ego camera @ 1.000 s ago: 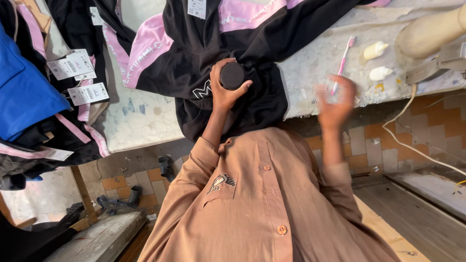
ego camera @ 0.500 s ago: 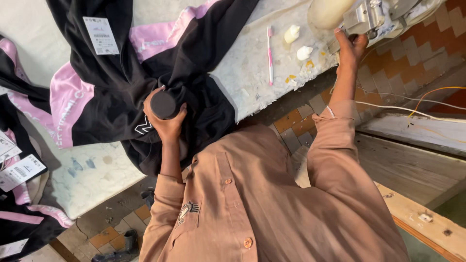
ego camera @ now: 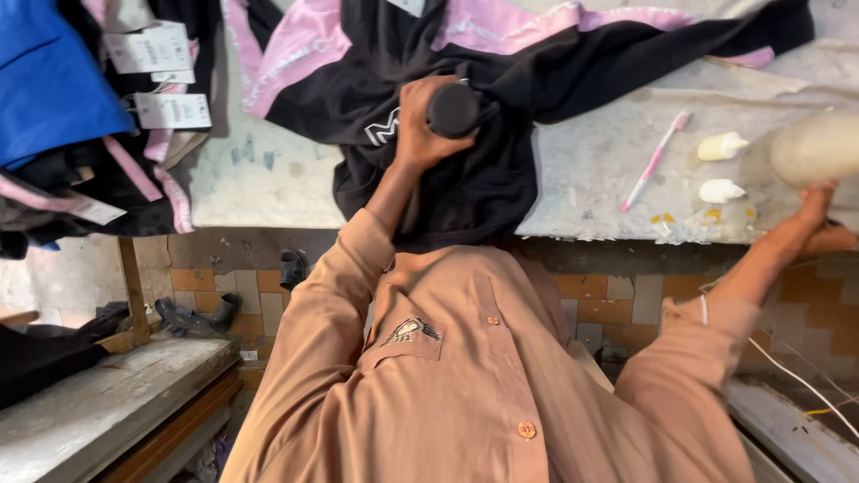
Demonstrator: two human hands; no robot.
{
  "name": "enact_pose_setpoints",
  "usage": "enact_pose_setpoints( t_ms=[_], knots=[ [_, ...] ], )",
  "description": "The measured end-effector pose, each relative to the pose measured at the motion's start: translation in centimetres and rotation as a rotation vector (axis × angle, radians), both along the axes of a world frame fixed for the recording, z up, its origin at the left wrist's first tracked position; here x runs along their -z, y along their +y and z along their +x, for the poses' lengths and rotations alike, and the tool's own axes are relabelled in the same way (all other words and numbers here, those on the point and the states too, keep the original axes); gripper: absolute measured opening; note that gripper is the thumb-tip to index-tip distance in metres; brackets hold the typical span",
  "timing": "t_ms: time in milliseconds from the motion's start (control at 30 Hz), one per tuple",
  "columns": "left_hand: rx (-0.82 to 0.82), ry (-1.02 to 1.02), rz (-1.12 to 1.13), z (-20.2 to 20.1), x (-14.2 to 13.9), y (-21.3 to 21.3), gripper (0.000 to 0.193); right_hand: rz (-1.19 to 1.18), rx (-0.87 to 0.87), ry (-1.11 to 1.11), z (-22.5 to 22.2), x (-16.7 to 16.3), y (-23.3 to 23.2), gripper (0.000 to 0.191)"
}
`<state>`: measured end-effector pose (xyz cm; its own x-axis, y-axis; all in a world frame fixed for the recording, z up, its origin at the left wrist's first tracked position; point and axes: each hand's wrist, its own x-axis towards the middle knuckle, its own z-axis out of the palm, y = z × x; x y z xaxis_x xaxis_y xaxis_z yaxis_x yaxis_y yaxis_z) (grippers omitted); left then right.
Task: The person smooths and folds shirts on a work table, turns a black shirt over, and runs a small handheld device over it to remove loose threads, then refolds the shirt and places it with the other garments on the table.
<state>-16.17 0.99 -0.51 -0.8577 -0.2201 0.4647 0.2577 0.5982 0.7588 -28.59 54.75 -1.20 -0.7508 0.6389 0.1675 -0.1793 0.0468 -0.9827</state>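
The left hand grips a black round-headed tool pressed on the black-and-pink garment at the table's edge, best kept flat and steady, while the right hand reaches toward a pale rounded object, its fingers' state unclear

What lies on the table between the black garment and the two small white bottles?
In the head view, a pink pen lies on bare table between the black garment and the white bottles.
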Motion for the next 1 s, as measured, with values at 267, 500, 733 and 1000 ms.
enact_pose_setpoints(
  t_ms=[267, 500, 733, 1000],
  knots=[
    [0.146, 0.029, -0.061, -1.1, -2.2, -1.4, 0.071, -0.153, -0.297, -0.096, 18.3, -7.1, -1.3, 0.037],
    [0.126, 0.005, -0.100, -0.3, -1.6, -1.3, 0.074, 0.213, -0.520, -0.283, 31.1, -10.7, -19.2, 0.022],
    [0.092, -0.022, -0.092, 0.4, -1.1, -0.9, 0.073, 0.506, -0.709, -0.158, 31.6, -12.7, -26.5, 0.030],
    [0.109, -0.021, -0.050, 0.8, -0.6, -0.8, 0.074, 0.669, -0.660, -0.241, 31.3, -13.5, -27.9, 0.026]
  ],
)
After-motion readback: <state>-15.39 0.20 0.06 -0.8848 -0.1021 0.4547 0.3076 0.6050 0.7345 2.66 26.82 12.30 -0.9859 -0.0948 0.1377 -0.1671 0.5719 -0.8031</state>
